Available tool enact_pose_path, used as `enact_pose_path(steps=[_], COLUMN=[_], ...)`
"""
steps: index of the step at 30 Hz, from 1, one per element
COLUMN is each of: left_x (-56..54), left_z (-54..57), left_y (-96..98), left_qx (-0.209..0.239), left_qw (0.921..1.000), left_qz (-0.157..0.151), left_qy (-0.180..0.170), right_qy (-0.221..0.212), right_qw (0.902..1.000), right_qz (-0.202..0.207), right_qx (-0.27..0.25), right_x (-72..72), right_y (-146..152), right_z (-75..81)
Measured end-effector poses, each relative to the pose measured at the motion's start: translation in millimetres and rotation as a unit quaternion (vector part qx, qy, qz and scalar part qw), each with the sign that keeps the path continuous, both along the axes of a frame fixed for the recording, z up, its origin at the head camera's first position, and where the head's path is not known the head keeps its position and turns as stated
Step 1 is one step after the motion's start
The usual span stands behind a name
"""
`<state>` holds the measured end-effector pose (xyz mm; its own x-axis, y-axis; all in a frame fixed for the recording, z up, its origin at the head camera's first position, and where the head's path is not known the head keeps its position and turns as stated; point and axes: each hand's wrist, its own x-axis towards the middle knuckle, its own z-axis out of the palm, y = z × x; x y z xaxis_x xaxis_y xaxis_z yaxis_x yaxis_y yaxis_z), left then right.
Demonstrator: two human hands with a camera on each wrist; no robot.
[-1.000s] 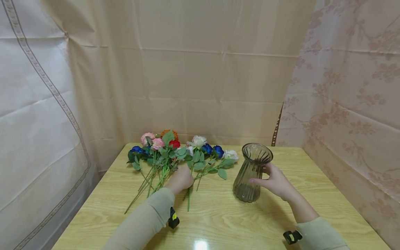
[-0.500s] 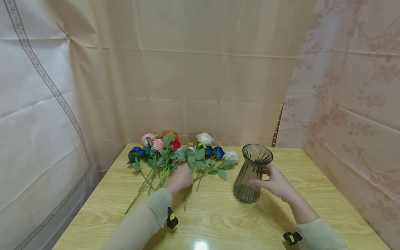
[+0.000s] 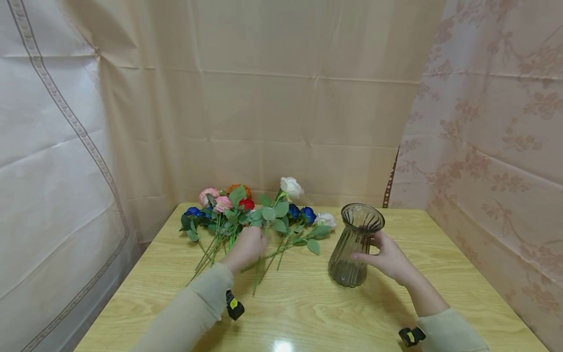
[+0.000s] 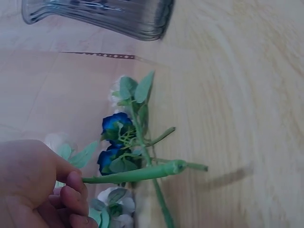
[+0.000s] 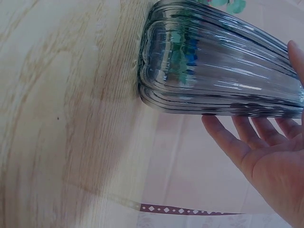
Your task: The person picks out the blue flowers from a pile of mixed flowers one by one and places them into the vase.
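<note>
My left hand (image 3: pixel 248 244) pinches the green stem (image 4: pixel 133 175) of a white rose (image 3: pixel 292 187), whose bloom is raised above the other flowers. In the left wrist view the stem's cut end points out past the fingers of the left hand (image 4: pixel 35 185). A ribbed, smoky glass vase (image 3: pixel 349 256) stands upright on the table. My right hand (image 3: pixel 389 256) holds it from the right, thumb on the near side. In the right wrist view fingertips of the right hand (image 5: pixel 270 161) touch the glass wall. Nothing shows inside the vase.
Left of the lifted rose lie pink flowers (image 3: pixel 223 204), a red rose (image 3: pixel 246 204), an orange bloom (image 3: pixel 239 190) and blue roses (image 3: pixel 192 211). Between it and the vase are more blue roses (image 3: pixel 309 214) and a white rose (image 3: pixel 325 220). Curtains surround the wooden table (image 3: pixel 308 313).
My left hand has moved slightly left and farther back, lifting the white rose up from the pile and to the right. The vase and my right hand have stayed in place.
</note>
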<state>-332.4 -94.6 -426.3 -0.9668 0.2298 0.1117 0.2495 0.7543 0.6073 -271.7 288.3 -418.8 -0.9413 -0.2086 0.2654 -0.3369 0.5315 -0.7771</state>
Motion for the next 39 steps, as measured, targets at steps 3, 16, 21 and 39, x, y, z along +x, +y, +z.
enact_pose_path(steps=[3, 16, 21, 39], left_x=[0.3, -8.1, -10.1, -12.1], left_z=[4.5, 10.9, 5.6, -9.7], left_y=[-4.2, -26.2, -32.8, -42.4], left_qx=[0.001, -0.03, -0.038, -0.095], left_qw=[0.9998, 0.9988, 0.9984, 0.9919], left_qz=[0.003, 0.036, 0.041, 0.072], left_qy=[0.018, 0.012, 0.013, -0.046], right_qy=[0.001, -0.004, -0.004, -0.001], right_qw=[1.0, 1.0, 1.0, 0.9999], right_qz=[0.0, -0.001, 0.004, 0.011], right_qx=[0.001, 0.005, 0.001, -0.006], right_x=[-0.2, 0.4, 0.0, 0.2], right_y=[0, 1, 1, 0], right_z=[-0.5, 1.3, 1.2, 0.2])
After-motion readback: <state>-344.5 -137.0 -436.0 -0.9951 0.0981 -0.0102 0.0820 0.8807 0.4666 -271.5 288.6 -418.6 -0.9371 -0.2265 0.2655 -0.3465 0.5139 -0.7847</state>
